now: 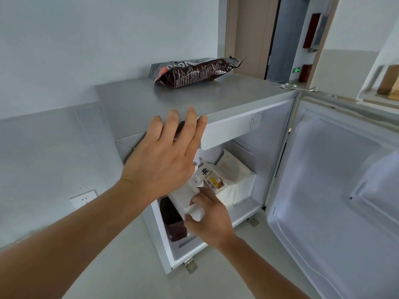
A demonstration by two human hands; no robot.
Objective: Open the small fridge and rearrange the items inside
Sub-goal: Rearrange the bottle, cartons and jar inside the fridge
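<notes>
The small grey fridge [151, 100] stands with its door [336, 190] swung wide to the right. My left hand [164, 156] rests flat on the fridge's top front edge, fingers spread, holding nothing. My right hand [207, 219] reaches into the fridge mouth and grips a white carton [185, 198] by its near end. Behind the carton stands a bottle with a white and yellow label [212, 178], and white packs [233, 182] fill the back right. A dark bottle [172, 221] lies low at the left, partly hidden by the carton.
A dark snack bag [194, 71] lies on the fridge top near the wall. A wall socket [83, 198] sits left of the fridge. Grey floor [129, 266] spreads in front, and a doorway [287, 39] opens behind to the right.
</notes>
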